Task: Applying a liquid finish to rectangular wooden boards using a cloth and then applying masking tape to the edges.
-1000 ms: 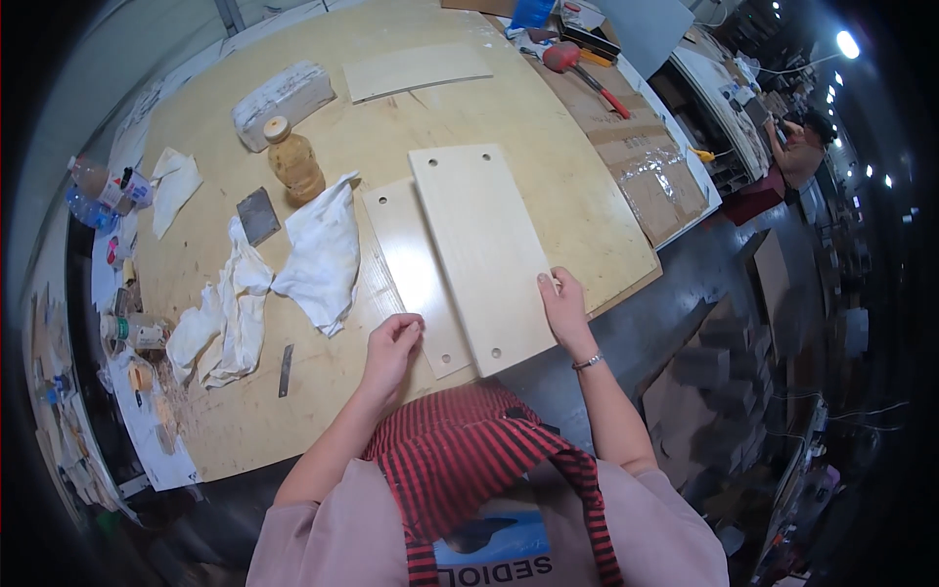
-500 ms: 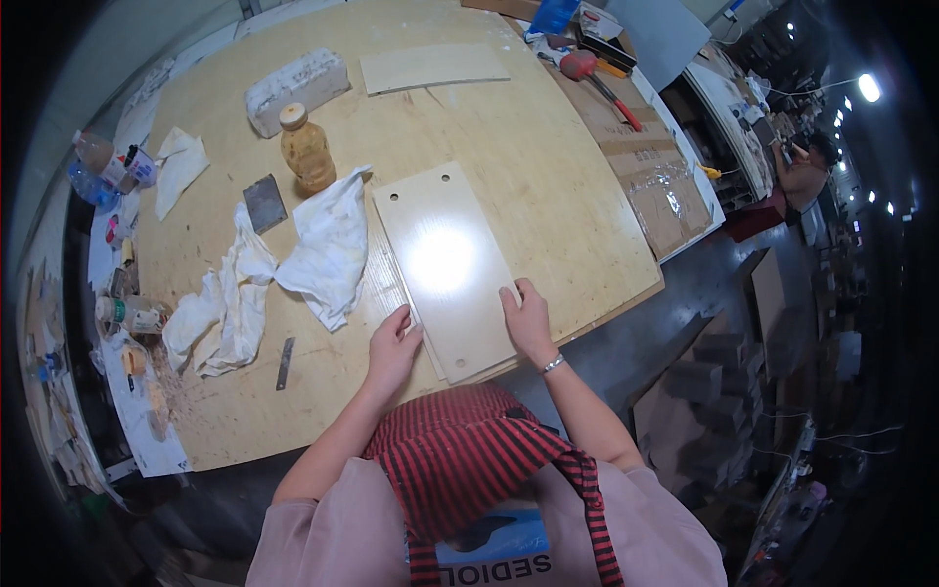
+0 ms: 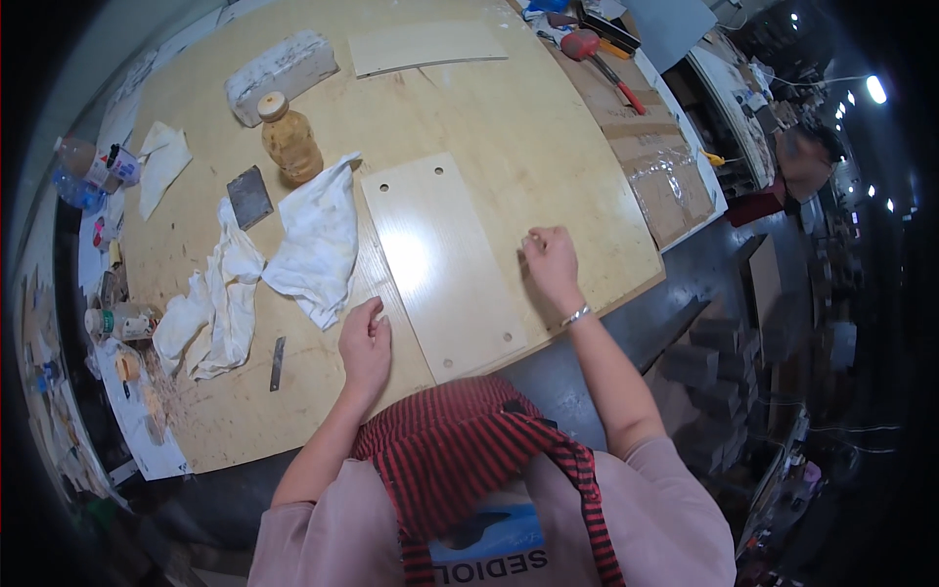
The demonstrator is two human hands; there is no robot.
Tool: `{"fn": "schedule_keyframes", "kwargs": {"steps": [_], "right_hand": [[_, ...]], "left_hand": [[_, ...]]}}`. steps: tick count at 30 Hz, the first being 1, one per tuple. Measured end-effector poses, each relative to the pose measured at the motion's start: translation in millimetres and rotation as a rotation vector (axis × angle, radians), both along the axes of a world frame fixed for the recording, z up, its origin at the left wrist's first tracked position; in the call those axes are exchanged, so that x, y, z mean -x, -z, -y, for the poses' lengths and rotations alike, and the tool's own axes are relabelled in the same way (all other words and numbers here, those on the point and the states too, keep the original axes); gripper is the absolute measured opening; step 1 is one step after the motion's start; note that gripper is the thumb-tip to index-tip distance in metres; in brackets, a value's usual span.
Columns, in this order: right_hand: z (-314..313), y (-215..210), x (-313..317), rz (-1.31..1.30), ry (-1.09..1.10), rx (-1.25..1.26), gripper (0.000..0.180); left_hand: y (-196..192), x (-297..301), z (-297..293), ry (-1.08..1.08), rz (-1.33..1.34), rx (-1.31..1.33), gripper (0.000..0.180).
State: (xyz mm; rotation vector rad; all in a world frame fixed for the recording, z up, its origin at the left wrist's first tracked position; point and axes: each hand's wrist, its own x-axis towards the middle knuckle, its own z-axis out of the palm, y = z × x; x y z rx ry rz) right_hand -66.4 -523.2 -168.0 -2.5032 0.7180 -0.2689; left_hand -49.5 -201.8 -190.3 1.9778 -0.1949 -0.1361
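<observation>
A pale rectangular wooden board (image 3: 445, 284) lies flat on the worktable, with two dark holes at its far end and two paler round marks at its near end. Along its left side shows a strip of another light panel (image 3: 380, 277). My left hand (image 3: 365, 347) rests left of the board's near part, fingers loosely bent, thumb apart, holding nothing. Right of the board and off its edge, my right hand (image 3: 554, 266) is closed with curled fingers, and no object shows in it. White crumpled cloths (image 3: 318, 245) lie left of the board.
Behind the cloths stand a plastic bottle of amber liquid (image 3: 290, 145) and a stained white block (image 3: 281, 76). A dark flat pad (image 3: 249, 198), a metal strip (image 3: 278, 364) and another panel (image 3: 425, 46) lie on the plywood tabletop (image 3: 558, 147). A red-headed mallet (image 3: 582, 45) rests on cardboard.
My right hand has lifted off the board's right edge, moved right and away from me, and curled closed. My left hand has drawn left, away from the board.
</observation>
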Motion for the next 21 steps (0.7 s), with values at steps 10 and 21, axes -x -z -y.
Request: {"fn": "schedule_keyframes", "kwargs": {"steps": [10, 21], "right_hand": [[86, -13, -223, -0.029, -0.360, 0.303, 0.054], [103, 0, -472, -0.115, -0.540, 0.304, 0.087]], "left_hand": [[2, 3, 3, 0.007, 0.210, -0.237, 0.025], [12, -2, 5, 0.022, 0.232, -0.435, 0.029]]}}
